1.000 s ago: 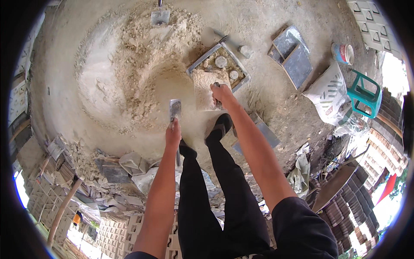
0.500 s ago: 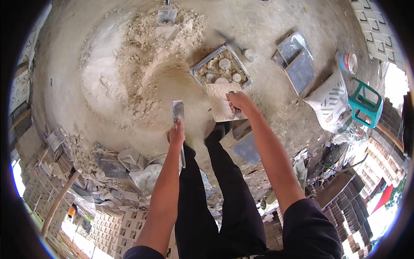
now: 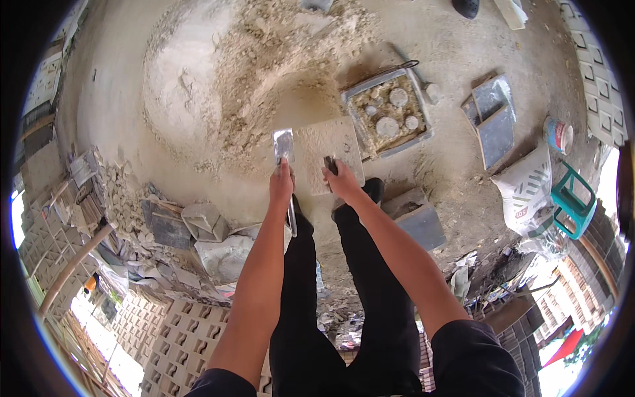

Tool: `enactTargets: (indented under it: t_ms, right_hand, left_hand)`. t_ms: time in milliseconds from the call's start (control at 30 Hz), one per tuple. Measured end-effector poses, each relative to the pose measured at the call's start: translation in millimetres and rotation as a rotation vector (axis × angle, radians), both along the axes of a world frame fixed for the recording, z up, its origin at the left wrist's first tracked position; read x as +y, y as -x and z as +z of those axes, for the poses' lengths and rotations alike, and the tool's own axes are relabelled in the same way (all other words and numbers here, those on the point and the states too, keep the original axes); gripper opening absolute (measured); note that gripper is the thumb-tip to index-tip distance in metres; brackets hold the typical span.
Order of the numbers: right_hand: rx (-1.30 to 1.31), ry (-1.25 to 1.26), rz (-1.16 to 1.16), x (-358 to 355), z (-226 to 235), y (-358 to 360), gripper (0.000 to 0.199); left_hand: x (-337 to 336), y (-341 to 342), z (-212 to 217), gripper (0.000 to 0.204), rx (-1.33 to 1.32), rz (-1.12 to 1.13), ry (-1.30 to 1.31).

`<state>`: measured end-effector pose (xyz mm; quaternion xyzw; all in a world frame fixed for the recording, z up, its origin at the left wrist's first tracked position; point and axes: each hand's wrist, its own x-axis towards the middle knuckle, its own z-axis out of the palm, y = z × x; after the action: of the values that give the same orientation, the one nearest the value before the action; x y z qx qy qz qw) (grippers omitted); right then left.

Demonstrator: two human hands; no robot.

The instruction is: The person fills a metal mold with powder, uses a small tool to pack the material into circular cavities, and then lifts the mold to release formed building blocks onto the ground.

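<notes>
My left hand is closed round a trowel with a rectangular metal blade; its narrow far end shows below the hand. Beside it, my right hand grips the dark handle of a flat square float, whose face is dusted with sandy mix. The trowel blade sits right by the float's left edge; whether they touch I cannot tell. Right of the float lies a square mould frame filled with damp sandy mix, with several pale round discs set in it.
A big heap of sandy mix spreads at the far left. To the right are grey mould panels, a paint bucket, a white sack and a green stool. Concrete blocks and rubble lie near my feet.
My right hand has drawn the float leftward, off the mould frame's near edge and over to the trowel. The whole view has shifted, so the ground things sit farther right.
</notes>
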<state>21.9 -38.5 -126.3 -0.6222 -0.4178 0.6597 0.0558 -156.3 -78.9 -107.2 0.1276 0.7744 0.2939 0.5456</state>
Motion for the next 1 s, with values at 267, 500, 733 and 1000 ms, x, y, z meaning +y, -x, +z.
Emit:
enactTargets:
  t_ms: [267,500,733,1000]
  right_hand:
    - [-0.346,-0.25,0.101,82,-159,102,0.038]
    - [-0.175,-0.487,-0.031,65,-108,128,0.031]
    - [-0.05,-0.146,0.311,-98,20,72,0.042]
    - [-0.033,-0.151,-0.054,-144,177,28,0.045]
  left_hand:
    - [16,38,-77,0.062,-0.149,0.089,0.05]
    - [-23,79,-55,0.064,-0.068,0.232,0.028]
    - [-39,46,41,0.062,-0.427,0.422,-0.042]
    - [-27,0,146,0.063,-0.87,0.288,-0.184]
